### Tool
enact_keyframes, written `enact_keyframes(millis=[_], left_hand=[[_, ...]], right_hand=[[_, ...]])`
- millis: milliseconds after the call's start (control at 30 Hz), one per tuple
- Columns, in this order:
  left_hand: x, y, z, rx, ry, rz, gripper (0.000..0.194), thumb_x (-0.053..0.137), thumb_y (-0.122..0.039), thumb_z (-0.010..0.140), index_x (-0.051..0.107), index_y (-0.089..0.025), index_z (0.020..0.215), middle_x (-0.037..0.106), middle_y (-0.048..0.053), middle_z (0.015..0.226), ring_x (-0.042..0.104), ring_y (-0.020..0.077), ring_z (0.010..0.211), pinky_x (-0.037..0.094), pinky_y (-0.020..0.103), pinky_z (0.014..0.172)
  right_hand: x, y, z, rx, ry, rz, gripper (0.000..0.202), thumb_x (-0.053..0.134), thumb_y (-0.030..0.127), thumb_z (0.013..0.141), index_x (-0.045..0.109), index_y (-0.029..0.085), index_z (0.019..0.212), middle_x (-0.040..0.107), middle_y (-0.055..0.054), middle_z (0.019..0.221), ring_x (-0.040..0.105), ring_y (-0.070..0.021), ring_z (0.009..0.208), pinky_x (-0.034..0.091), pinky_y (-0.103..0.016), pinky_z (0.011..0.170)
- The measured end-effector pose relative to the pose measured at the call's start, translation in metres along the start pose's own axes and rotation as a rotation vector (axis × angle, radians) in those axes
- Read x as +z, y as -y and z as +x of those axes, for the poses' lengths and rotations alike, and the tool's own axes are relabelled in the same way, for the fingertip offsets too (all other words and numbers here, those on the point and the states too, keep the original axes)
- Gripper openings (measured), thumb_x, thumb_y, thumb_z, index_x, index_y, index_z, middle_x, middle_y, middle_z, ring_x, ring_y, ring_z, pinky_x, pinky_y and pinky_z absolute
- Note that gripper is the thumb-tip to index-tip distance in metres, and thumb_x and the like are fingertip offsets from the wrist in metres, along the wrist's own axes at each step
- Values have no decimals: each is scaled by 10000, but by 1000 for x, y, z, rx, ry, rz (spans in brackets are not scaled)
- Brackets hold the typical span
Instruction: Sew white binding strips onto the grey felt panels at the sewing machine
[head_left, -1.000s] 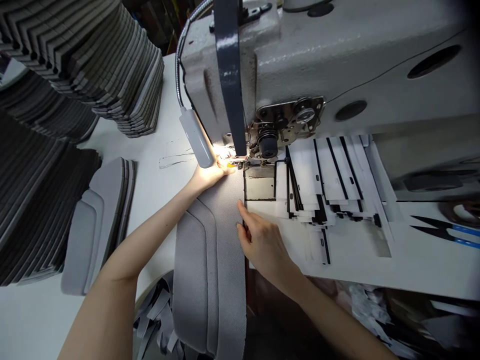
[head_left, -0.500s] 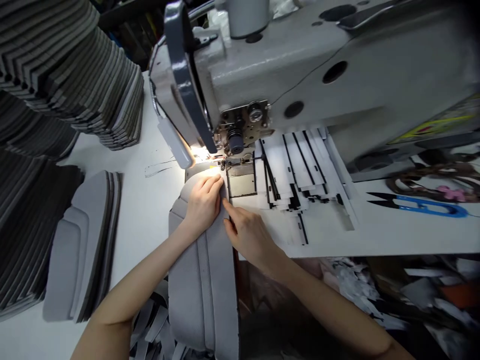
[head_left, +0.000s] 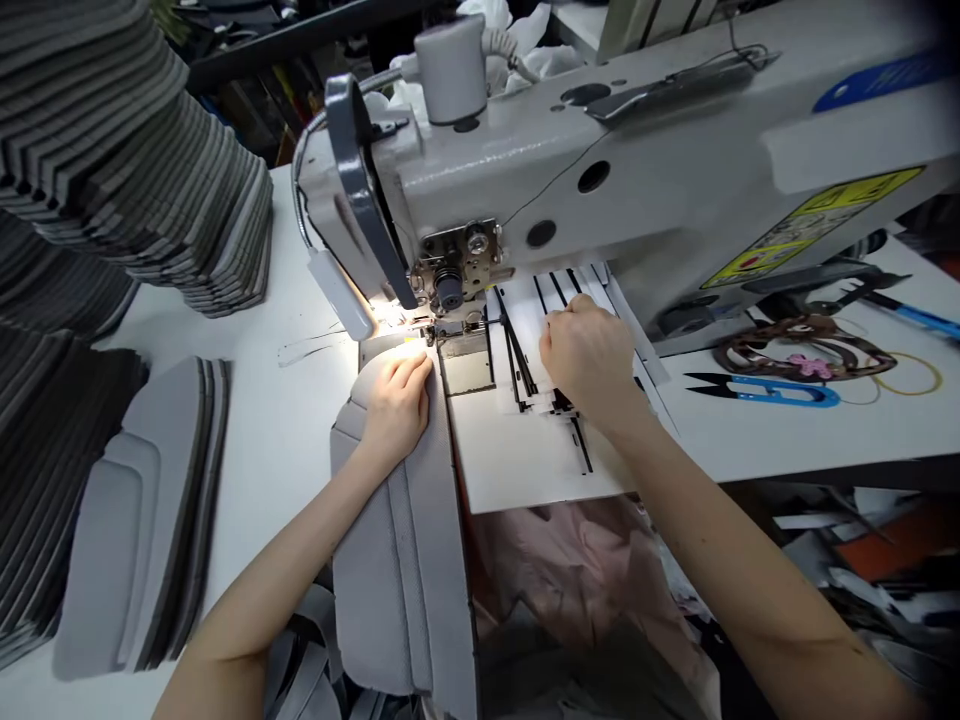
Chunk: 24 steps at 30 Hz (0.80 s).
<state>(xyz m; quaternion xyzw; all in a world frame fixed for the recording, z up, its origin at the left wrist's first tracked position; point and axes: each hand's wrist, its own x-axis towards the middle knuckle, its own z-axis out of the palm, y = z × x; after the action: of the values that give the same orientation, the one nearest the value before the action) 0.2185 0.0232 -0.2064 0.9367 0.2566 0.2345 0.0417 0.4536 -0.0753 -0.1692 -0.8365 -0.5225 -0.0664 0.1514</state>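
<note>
My left hand [head_left: 396, 405] presses on a long grey padded fabric panel [head_left: 375, 590], its fingers together and bent at the panel's right edge. The panel's far end lies by the presser foot of the sewing machine [head_left: 450, 290], under a lit lamp [head_left: 341, 293]. The near end hangs down over the table's front edge. My right hand [head_left: 589, 360] is closed over the pile of white strips with black edging [head_left: 529, 310], right of the needle area. Its fingertips are hidden, so what they hold cannot be made out.
Tall stacks of grey panels [head_left: 150, 170] rise at the left, with several curved grey pieces [head_left: 142, 500] beside them. Blue thread snips [head_left: 780, 390] and a brown looped object with a pink flower [head_left: 810, 365] lie at the right. Pink fabric [head_left: 577, 570] hangs below the table edge.
My right hand has left the panel's edge and moved right, onto the pile of white strips. My left hand stays on the panel near the needle. The view has shifted to the right.
</note>
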Motion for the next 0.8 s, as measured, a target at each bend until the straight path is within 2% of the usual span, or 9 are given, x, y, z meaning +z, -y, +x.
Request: enact_keyframes(millis=[133, 267, 333, 400, 500, 533, 600, 700, 800], left_hand=[[0, 0, -1, -21, 12, -35, 389, 387, -93, 923, 613, -167, 1231, 654, 127, 1288, 586, 271, 1155, 489, 506, 1040], [1, 0, -2, -6, -24, -27, 394, 394, -75, 915, 614, -153, 1232, 662, 121, 1273, 588, 266, 1134, 496, 483, 1030], [1, -1, -2, -7, -39, -27, 396, 400, -68, 908, 614, -149, 1231, 662, 121, 1273, 587, 264, 1124, 499, 474, 1024], [1, -1, -2, -24, -39, -44, 397, 411, -67, 899, 617, -160, 1226, 661, 118, 1275, 587, 262, 1118, 499, 474, 1021], [0, -2, -2, -59, -20, -80, 376, 423, -84, 902, 618, -172, 1212, 655, 116, 1283, 581, 266, 1137, 487, 486, 1029], [0, -2, -2, -69, -17, -95, 362, 425, -91, 905, 618, -173, 1200, 654, 116, 1283, 578, 268, 1152, 479, 492, 1039], [-1, -1, -2, -106, -31, -139, 320, 442, -106, 904, 616, -177, 1162, 660, 111, 1264, 579, 267, 1167, 468, 489, 1051], [-3, 1, -2, -255, -96, -252, 252, 494, -123, 876, 592, -184, 1100, 681, 98, 1141, 626, 234, 1075, 522, 420, 968], [-7, 0, -2, -367, -151, -335, 210, 494, -131, 884, 569, -188, 1072, 683, 73, 1027, 657, 187, 916, 553, 342, 838]], right_hand=[[-8, 5, 4, -16, 48, -3, 226, 504, 127, 820, 626, 93, 633, 606, -167, 831, 348, -99, 515, 229, -288, 515], [-19, -12, 12, 30, 116, 135, 256, 482, 60, 797, 572, 148, 574, 522, -67, 619, 371, -120, 527, 275, -303, 546], [-24, -18, 3, 100, 194, 423, 261, 516, 133, 848, 579, 174, 597, 484, -19, 541, 416, -129, 520, 319, -293, 538], [-26, -11, -20, 191, 380, 830, 211, 605, 285, 871, 620, 181, 687, 552, -4, 563, 481, -126, 504, 379, -274, 502], [-22, 20, -66, 186, 707, 1326, 294, 730, 465, 798, 664, 179, 806, 696, -43, 695, 636, -159, 573, 518, -290, 511], [-20, 32, -79, 148, 735, 1412, 307, 724, 480, 806, 680, 177, 826, 723, -58, 735, 684, -181, 633, 570, -319, 567], [-13, 52, -90, 51, 579, 1445, 280, 682, 460, 858, 699, 181, 841, 749, -70, 799, 731, -205, 743, 616, -362, 699], [3, 64, -72, -182, 139, 1125, 198, 572, 348, 950, 700, 205, 901, 762, -68, 954, 731, -206, 906, 601, -370, 834], [22, 63, -42, -470, 58, 639, 230, 456, 182, 978, 686, 183, 969, 738, -110, 1126, 702, -212, 1011, 571, -367, 877]])
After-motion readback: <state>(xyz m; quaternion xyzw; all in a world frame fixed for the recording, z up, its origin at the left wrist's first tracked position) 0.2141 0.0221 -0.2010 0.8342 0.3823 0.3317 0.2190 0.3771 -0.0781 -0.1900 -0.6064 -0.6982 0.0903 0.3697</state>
